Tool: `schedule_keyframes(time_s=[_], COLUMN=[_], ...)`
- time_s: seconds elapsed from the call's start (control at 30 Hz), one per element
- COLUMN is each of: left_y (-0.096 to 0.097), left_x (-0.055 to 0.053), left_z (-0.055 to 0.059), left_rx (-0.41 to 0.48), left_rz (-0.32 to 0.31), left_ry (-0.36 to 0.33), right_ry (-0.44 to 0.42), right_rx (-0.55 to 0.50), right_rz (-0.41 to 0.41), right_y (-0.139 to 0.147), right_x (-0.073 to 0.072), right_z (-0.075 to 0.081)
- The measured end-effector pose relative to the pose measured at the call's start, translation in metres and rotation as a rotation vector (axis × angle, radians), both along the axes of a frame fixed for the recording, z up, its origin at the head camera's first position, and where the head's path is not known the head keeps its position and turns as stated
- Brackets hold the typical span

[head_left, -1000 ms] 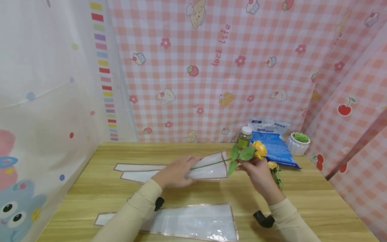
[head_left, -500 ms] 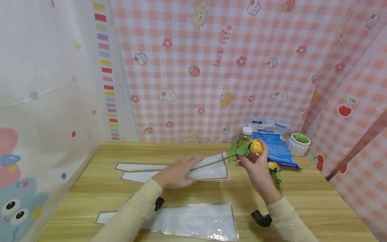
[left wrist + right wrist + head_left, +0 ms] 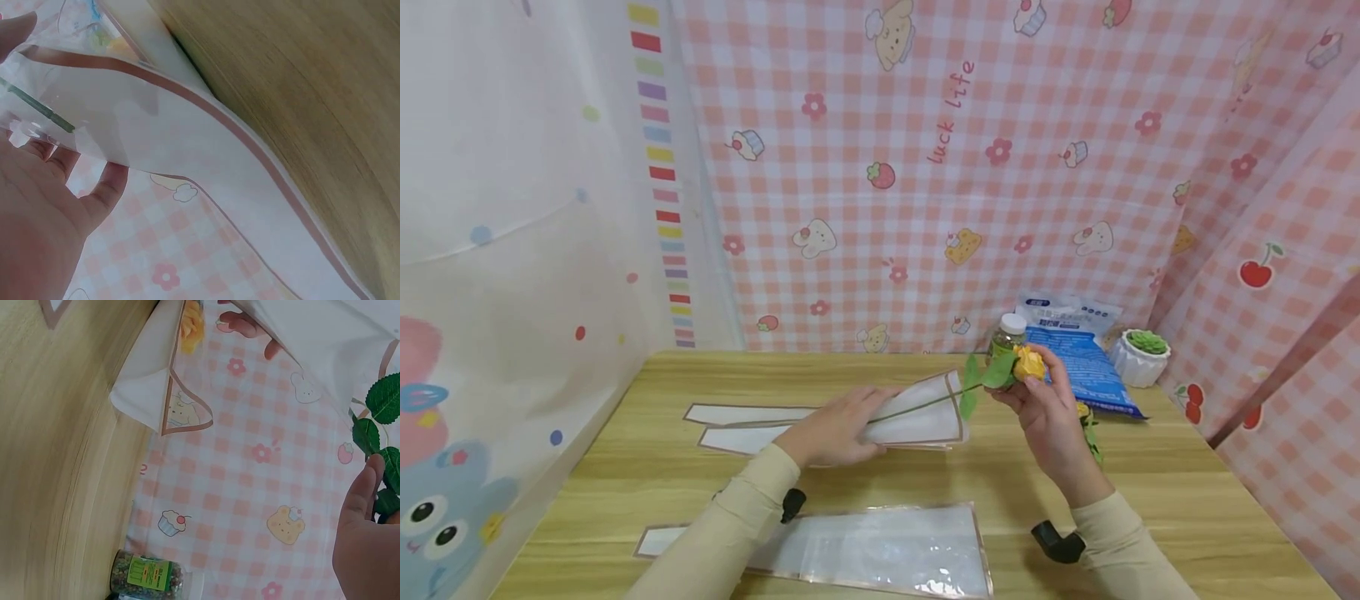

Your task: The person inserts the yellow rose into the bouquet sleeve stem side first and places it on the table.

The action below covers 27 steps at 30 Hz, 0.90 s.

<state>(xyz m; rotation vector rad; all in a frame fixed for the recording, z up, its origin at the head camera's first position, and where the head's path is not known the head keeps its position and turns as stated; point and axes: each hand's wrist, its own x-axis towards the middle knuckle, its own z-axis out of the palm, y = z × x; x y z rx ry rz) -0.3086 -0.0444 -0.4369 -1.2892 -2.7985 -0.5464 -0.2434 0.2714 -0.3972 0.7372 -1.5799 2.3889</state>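
Pink checked cloth (image 3: 850, 200) hangs along the far edge of the wood-grain table (image 3: 1187, 492). Your left hand (image 3: 842, 429) grips a white wrapper (image 3: 925, 421) over the table's far half; the left wrist view shows your thumb above it and fingers beneath. Its narrow end points to the table's left edge. Your right hand (image 3: 1060, 433) pinches the yellow rose (image 3: 1028, 363), thumb on the stem among leaves. You have the bloom beyond the wrapper's wide end, toward the table's far right corner, with the stem crossing the wrapper. Second yellow flower (image 3: 1092, 435): just right of your right hand, partly hidden. Jar (image 3: 1004, 342), blue bag (image 3: 1078, 362) and potted succulent (image 3: 1138, 362) stand near the far edge. Another wrapper (image 3: 887, 546) lies nearer you, partly under your left forearm.
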Motion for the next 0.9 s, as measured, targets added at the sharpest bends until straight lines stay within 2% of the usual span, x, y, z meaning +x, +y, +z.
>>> schedule_keyframes(time_s=[0.3, 0.47, 0.67, 0.9], left_y=[-0.0007, -0.0004, 0.0008, 0.0015], left_x=[-0.0012, -0.0015, 0.0003, 0.0013], left_z=[-0.0006, -0.0010, -0.0013, -0.0013], left_rx=[0.024, 0.032, 0.010, -0.004], left_rz=[0.017, 0.010, 0.038, 0.039], left_ry=[-0.050, -0.043, -0.038, 0.000], right_ry=[0.066, 0.051, 0.017, -0.025], right_rx=[0.015, 0.086, 0.207, 0.318], right_rz=[0.005, -0.077, -0.194, -0.276], right_y=[0.0017, 0.0005, -0.0001, -0.0011], right_x=[-0.0008, -0.0003, 0.0010, 0.0026], right_z=[-0.0037, -0.0024, -0.0016, -0.0033])
